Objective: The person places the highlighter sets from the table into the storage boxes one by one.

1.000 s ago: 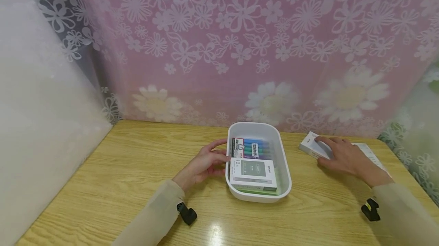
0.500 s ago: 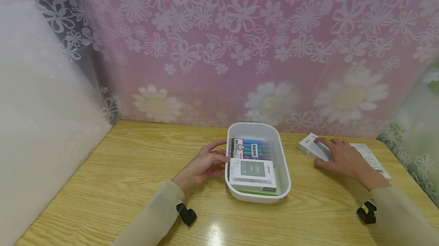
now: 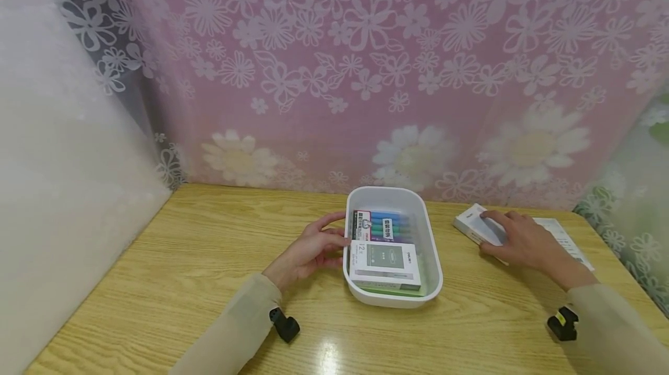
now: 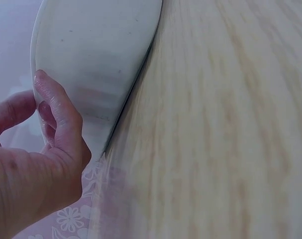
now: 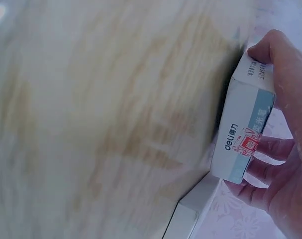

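A white plastic basket (image 3: pixel 431 247) stands upright on the table. My left hand (image 3: pixel 313 247) rests its relaxed fingertips against the basket's left wall and rim; the left wrist view has the same hand (image 4: pixel 46 159) at the outer wall. Inside the basket lie a pack of coloured pens (image 3: pixel 389 227) and a white box with a grey-green panel (image 3: pixel 387 262). To the right, my right hand (image 3: pixel 528 244) grips a small white carton (image 3: pixel 478 225) between thumb and fingers. In the right wrist view this carton (image 5: pixel 238 127) shows a pale blue band and a red stamp.
A second white printed box (image 3: pixel 561 235) lies beside the right hand, partly hidden by it. The wooden table (image 3: pixel 235 247) ends at a pink floral curtain (image 3: pixel 313 73) behind.
The right hand and its carton have shifted slightly left, baring more of the printed box beside them. The left hand and the basket have hardly moved.
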Demonstrator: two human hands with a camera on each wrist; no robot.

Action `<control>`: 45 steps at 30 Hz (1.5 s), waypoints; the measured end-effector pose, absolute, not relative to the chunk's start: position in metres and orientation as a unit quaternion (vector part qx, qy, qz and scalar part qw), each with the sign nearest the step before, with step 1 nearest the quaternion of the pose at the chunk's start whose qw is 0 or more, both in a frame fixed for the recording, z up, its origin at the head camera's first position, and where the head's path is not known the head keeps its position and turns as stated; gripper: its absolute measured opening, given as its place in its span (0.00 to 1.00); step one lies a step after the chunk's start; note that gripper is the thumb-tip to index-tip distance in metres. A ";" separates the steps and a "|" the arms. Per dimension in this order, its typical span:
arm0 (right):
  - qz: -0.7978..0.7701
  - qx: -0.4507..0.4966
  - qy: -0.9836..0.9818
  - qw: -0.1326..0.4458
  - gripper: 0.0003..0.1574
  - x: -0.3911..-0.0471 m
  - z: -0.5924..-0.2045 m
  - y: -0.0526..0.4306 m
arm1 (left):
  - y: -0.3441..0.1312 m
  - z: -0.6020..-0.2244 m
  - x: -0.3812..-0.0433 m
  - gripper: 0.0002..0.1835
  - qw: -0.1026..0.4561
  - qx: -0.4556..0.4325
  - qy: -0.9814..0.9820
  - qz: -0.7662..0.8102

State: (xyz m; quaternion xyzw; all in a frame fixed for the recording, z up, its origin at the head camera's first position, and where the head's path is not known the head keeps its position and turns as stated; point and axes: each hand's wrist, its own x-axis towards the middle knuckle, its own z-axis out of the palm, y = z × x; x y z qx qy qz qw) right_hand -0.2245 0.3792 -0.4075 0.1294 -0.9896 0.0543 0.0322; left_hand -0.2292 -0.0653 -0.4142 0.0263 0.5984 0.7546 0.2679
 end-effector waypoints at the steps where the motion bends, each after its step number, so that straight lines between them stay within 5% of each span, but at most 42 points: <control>1: 0.056 0.130 -0.989 0.033 0.48 -0.224 -0.407 0.380 | -0.065 -0.415 -0.229 0.38 0.268 0.027 0.599 0.754; 45: 0.055 0.201 -0.956 0.205 0.44 -0.200 -0.378 0.361 | -0.065 -0.415 -0.230 0.37 0.269 0.023 0.599 0.754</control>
